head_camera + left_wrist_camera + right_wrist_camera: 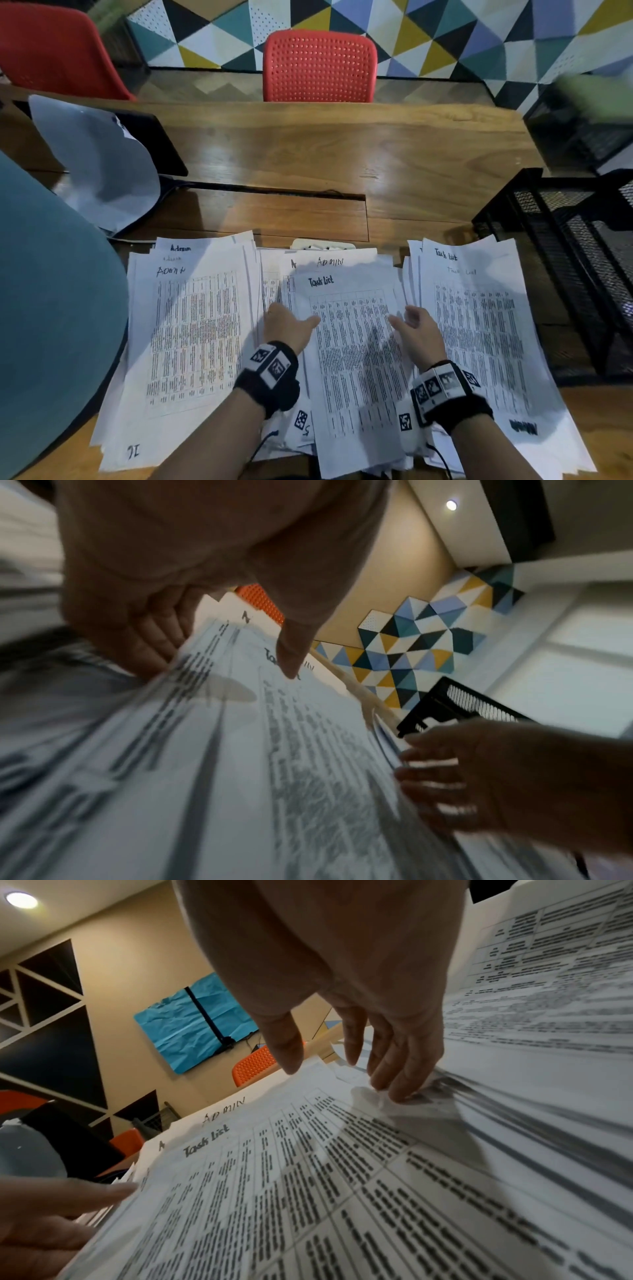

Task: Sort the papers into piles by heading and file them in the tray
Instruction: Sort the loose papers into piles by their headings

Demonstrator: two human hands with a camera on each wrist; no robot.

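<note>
Three paper piles lie on the wooden table. An "Admin" pile is at the left and a "Task List" pile at the right. Between them is a mixed pile topped by a "Task List" sheet. My left hand pinches that sheet's left edge, thumb on top and fingers curled under. My right hand hovers over its right edge, fingers straight and spread, their tips touching the paper. The black mesh tray stands at the right.
A red chair faces me across the table, another at far left. A grey plastic bag over a dark object lies at the left, beside a teal rounded shape. A white power strip peeks out behind the middle pile.
</note>
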